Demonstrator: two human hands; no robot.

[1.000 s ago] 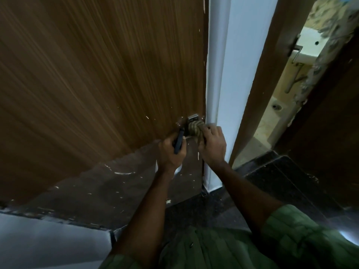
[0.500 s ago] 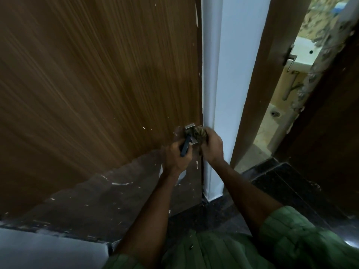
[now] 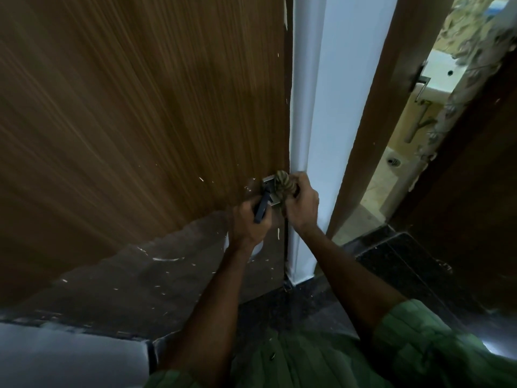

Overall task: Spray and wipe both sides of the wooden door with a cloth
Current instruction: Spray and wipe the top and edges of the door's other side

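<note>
Both hands curled at door handle

The wooden door is showing a smooth, streaky brown grain veneer flecked with pale specks, its lower part looking dull, grey and scuffed. The metal handle plate is glinting beside the soft, striped cloth. The white frame is looking smoothly painted, the dark floor polished and speckled.
</note>
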